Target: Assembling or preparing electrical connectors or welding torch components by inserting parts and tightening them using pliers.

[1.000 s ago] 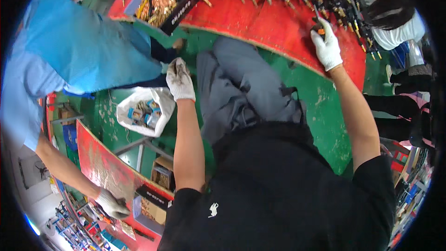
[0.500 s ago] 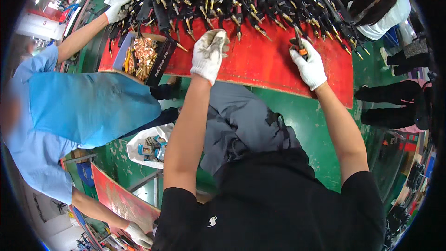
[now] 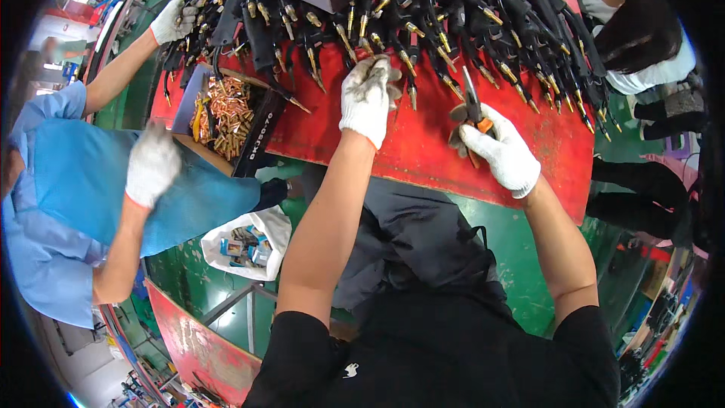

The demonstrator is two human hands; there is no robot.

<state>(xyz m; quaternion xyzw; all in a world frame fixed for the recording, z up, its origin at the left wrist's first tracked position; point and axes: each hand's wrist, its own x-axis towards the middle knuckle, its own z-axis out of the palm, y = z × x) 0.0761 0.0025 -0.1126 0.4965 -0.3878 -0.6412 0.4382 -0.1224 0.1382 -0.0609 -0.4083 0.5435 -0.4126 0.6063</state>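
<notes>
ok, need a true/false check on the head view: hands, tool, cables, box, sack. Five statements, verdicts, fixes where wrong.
1. The person's right hand holds orange-handled pliers. True.
2. The person's left hand is bare. False: it is gloved in white.
3. Black cables with brass-coloured tips lie on the red table in front of the person. True.
4. The white sack sits on the red table. False: it is down on the green floor.
5. The open box of copper-coloured parts is closer to the right hand than the left. False: it is closer to the left.
</notes>
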